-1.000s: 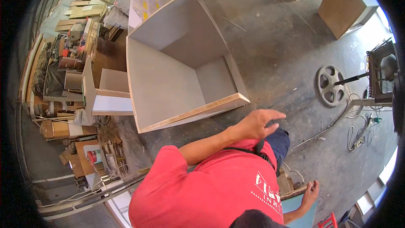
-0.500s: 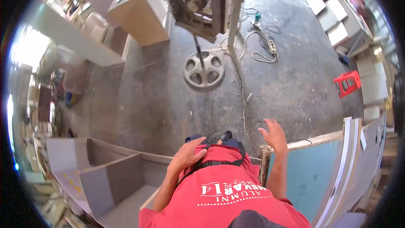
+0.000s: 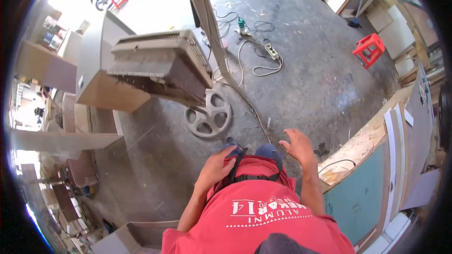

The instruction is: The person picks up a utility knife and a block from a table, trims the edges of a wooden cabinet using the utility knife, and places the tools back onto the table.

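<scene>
My left hand [image 3: 218, 166] hangs in front of my red shirt, its fingers apart and nothing in them. Out to the right, my right hand [image 3: 298, 146] is held over the floor, thumb and fingers spread, also bare. Ahead of me stands a dusty box-shaped fan [image 3: 162, 61] on a pole, tilted in view. Its round spoked base [image 3: 209, 114] rests on the concrete just beyond my feet. Beside my right forearm is a workbench with a rough wooden edge [image 3: 362, 143] and a blue-green side panel [image 3: 355, 197].
On the floor ahead lie a power strip [image 3: 271, 51] with cables and a green power tool [image 3: 242, 26]. A red plastic stool [image 3: 369, 49] stands at the right. Cabinet boxes [image 3: 113, 91] stand at the left, and an open grey cabinet [image 3: 125, 242] lies at lower left.
My view and body have moved forward and turned. The fan and its base now appear closer and further left, and the grey cabinet has slipped toward the lower edge. Both hands stay free.
</scene>
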Motion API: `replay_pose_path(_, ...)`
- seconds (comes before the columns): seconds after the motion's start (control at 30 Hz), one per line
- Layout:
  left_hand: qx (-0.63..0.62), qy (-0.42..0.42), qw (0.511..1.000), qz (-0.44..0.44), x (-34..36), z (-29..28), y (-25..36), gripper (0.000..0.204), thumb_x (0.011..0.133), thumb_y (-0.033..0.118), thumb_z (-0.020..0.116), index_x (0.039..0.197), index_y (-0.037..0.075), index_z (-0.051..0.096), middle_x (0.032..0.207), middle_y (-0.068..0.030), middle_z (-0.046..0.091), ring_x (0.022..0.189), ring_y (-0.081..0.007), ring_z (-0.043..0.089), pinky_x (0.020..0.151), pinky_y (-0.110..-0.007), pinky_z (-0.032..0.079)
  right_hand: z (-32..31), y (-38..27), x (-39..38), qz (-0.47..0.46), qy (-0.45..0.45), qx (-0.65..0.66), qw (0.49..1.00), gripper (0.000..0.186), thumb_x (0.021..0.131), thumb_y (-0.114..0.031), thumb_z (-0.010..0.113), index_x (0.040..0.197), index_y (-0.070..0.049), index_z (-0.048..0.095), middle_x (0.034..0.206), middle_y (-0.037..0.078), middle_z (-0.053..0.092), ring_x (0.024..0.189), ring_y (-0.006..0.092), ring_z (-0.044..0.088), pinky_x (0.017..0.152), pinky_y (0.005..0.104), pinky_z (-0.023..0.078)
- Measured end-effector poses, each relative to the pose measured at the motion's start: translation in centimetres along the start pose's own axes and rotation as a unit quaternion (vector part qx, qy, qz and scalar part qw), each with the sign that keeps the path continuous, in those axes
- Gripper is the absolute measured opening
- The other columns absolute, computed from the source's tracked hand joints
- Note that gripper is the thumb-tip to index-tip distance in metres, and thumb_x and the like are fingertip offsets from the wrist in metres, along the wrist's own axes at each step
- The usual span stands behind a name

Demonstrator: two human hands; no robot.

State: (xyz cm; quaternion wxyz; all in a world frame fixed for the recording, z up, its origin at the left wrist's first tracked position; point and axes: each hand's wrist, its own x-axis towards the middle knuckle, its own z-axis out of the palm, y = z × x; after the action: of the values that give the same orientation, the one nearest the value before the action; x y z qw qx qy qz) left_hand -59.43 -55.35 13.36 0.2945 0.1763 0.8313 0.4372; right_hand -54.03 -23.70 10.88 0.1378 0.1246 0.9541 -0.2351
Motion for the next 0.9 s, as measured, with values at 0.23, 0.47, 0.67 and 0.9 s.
replay_pose_path(0.23, 0.008, -0.005, 0.994, 0.109, 14.7, -7.8, 7.9, 0.043, 0.092, 0.01, 0.064, 0.134, 0.003, 0.059, 0.13, -0.0212, 0.064, 0.12, -0.0369, 0.062, 0.101, -0.039, 0.048, -3.7, 0.0, 11.2, 0.033, -0.01, 0.048, 0.998, 0.046, 0.088, -0.032, 0.073, 0.124, -0.006, 0.064, 0.124, 0.017, 0.064, 0.113, 0.0374, 0.062, 0.096, 0.0446, 0.05)
replay_pose_path(0.47, -0.019, 0.151, 0.972, 0.18, 30.5, -13.1, 13.2, 0.039, 0.087, 0.001, 0.065, 0.125, 0.001, 0.065, 0.124, -0.0166, 0.069, 0.114, -0.0311, 0.067, 0.097, -0.036, 0.051, -4.7, 5.6, 31.9, -0.023, -0.087, 0.032, 0.995, 0.042, 0.087, -0.033, 0.074, 0.118, -0.007, 0.062, 0.114, 0.019, 0.065, 0.108, 0.0411, 0.063, 0.091, 0.0496, 0.051)
replay_pose_path(0.67, 0.02, 0.214, 0.977, -0.009, 42.0, -13.0, 13.0, 0.041, 0.088, 0.005, 0.067, 0.128, 0.002, 0.063, 0.127, -0.0184, 0.066, 0.118, -0.0331, 0.064, 0.1, -0.038, 0.05, -0.9, 14.5, 52.6, -0.07, -0.138, 0.096, 0.983, 0.042, 0.087, -0.031, 0.075, 0.118, -0.006, 0.065, 0.111, 0.021, 0.068, 0.105, 0.0374, 0.066, 0.09, 0.0457, 0.053)
replay_pose_path(0.9, -0.068, 0.189, 0.964, -0.174, 46.0, -11.5, 16.3, 0.043, 0.09, 0.012, 0.068, 0.131, 0.001, 0.06, 0.13, -0.0212, 0.063, 0.12, -0.036, 0.062, 0.101, -0.038, 0.048, -0.1, 32.3, 60.2, 0.231, -0.235, 0.196, 0.924, 0.033, 0.089, -0.031, 0.069, 0.108, -0.004, 0.069, 0.085, 0.011, 0.071, 0.067, 0.0219, 0.07, 0.056, 0.0369, 0.054)
